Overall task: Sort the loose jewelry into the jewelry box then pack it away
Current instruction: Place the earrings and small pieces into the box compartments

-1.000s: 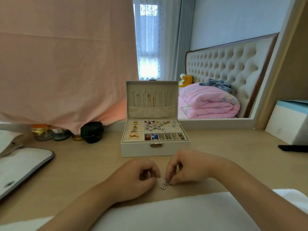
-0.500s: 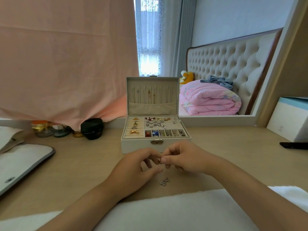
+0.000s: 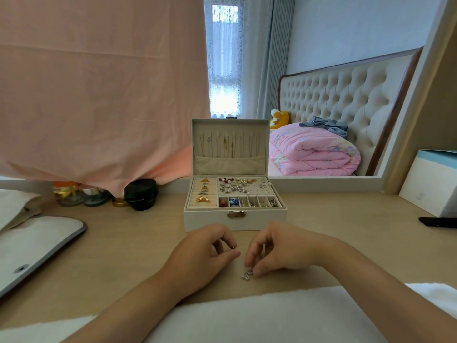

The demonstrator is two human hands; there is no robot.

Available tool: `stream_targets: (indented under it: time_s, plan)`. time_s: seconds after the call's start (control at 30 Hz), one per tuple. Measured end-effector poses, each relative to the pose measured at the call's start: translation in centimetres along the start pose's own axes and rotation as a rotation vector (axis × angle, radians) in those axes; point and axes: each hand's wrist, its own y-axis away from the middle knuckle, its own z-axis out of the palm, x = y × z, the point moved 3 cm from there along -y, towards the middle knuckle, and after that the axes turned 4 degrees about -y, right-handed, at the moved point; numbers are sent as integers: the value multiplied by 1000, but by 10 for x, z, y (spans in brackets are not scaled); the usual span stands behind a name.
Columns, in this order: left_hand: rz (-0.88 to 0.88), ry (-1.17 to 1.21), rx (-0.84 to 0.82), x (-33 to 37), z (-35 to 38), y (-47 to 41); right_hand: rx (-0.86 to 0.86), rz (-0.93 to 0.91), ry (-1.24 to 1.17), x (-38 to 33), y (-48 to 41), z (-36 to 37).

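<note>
silver earring [image 3: 246, 274] on desk, just before the open jewelry box [image 3: 235, 220].
tiny, light, likely slippery: right hand [image 3: 277, 248] pinches its edge with fingertips; left hand [image 3: 210, 248] nips a small dark piece [image 3: 232, 247].

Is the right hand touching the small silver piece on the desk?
Touching. The head view shows the right hand's fingers pinching the silver piece at its upper edge, with no gap visible.

No readable text, labels (none legible)
</note>
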Motion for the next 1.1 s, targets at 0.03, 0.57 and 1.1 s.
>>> stream_targets:
  time_s: [0.03,0.57,1.1]
  plan:
    - [-1,4,-4,-1,0,0,0,-10,2,-1,-1,2]
    - [21,104,74,4,-8,-12,259,-79,-369,1,-9,-15]
    - [-33,261,177,6,-38,-139,499,-236,-404,-8,-55,-102]
